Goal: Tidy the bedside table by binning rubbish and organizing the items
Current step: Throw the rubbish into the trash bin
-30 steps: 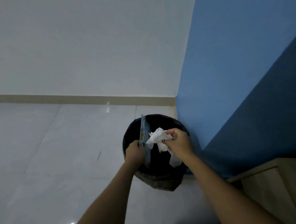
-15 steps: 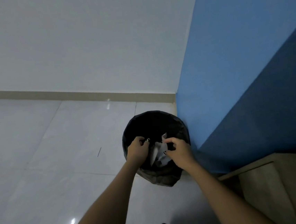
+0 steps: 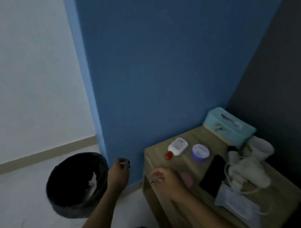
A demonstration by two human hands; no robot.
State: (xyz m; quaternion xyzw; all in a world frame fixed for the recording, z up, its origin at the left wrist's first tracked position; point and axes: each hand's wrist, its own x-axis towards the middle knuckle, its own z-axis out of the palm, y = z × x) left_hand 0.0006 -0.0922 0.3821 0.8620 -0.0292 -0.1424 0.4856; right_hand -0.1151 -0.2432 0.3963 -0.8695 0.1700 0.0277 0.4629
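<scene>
A black bin (image 3: 66, 201) stands on the floor at the left, with white tissue (image 3: 92, 181) inside. My left hand (image 3: 117, 174) hovers beside its right rim, fingers loosely curled, holding nothing. My right hand (image 3: 163, 178) is over the near left corner of the wooden bedside table (image 3: 194, 192), fingers relaxed and empty. On the table lie a white bottle with a red cap (image 3: 176, 147), a purple jar (image 3: 200, 152), a black phone (image 3: 213, 175), a teal tissue box (image 3: 229, 125), a white cup (image 3: 259, 147), a white charger with cable (image 3: 247, 175) and a face mask (image 3: 237, 204).
A blue wall (image 3: 160, 67) rises behind the table and a darker wall (image 3: 281, 83) flanks its right side. White tiled floor (image 3: 18, 218) spreads to the left of the bin. A pinkish patch (image 3: 186, 179) lies on the table beside my right hand.
Both hands let the tissue and the packet drop into the bin and came out empty. The view swung right, so the bedside table now shows.
</scene>
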